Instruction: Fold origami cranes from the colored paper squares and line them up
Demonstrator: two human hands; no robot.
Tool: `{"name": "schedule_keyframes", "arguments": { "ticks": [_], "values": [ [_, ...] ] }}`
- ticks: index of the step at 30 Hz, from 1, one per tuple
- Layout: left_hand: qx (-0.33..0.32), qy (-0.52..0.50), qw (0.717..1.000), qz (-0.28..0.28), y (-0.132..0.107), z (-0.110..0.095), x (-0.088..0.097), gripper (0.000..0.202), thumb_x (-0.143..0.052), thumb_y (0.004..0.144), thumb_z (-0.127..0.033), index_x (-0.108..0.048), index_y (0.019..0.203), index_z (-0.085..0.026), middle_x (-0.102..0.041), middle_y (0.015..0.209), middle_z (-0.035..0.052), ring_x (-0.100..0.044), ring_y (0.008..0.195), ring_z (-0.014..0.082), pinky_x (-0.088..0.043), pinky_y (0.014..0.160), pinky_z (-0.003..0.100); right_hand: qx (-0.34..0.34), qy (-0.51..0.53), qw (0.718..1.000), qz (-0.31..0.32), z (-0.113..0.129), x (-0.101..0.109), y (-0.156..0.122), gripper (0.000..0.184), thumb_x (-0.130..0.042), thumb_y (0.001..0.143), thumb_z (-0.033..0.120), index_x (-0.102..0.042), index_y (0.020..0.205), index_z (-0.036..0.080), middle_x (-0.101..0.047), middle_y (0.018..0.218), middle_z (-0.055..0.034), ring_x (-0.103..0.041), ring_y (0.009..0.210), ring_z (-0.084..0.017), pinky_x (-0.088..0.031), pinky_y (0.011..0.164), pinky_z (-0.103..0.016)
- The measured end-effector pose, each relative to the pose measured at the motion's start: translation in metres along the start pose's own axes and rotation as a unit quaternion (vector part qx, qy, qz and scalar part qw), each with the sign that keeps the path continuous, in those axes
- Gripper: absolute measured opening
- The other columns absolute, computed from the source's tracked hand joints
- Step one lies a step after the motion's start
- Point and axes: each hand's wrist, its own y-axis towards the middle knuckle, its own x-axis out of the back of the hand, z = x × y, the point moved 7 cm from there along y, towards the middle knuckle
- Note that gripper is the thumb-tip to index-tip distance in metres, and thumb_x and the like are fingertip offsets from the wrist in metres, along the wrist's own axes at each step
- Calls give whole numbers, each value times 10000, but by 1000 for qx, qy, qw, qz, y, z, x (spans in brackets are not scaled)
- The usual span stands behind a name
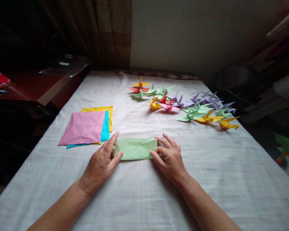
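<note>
A light green sheet of paper (pixel 135 148), folded into a rectangle, lies on the white cloth in front of me. My left hand (pixel 102 163) grips its left end, with the fingers laid along the edge and the thumb at the lower corner. My right hand (pixel 170 157) holds its right end the same way, fingers on top and thumb at the near edge. Both hands pinch the paper flat against the cloth.
A stack of creased pink (pixel 84 127), blue and yellow sheets lies to the left. Several folded paper cranes (pixel 197 110) in many colours are spread at the back right. A white cloth (pixel 144 192) covers the table. A dark wooden surface (pixel 33 85) stands at the left.
</note>
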Motion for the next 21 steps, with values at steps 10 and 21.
{"name": "schedule_keyframes", "arguments": {
  "ticks": [10,21],
  "values": [
    [-215,53,970,99,-10,-60,-20,384,-500,971,-372,-576,1311,-209,-601,1378,45,-484,1328,248,-217,1190,465,-7,4,1000,-4,1,-1,1,267,-589,887,322,-600,639,224,-665,1240,-63,-444,1332,-315,-310,1072,-513],
    [-208,66,962,162,-19,-55,-37,552,-426,983,-502,-464,1422,-168,-525,1453,79,-455,1357,262,-289,1162,443,-19,-4,1000,-10,0,-2,2,222,-585,896,361,-568,722,224,-663,1238,-87,-482,1294,-327,-345,1026,-521]
  ]
}}
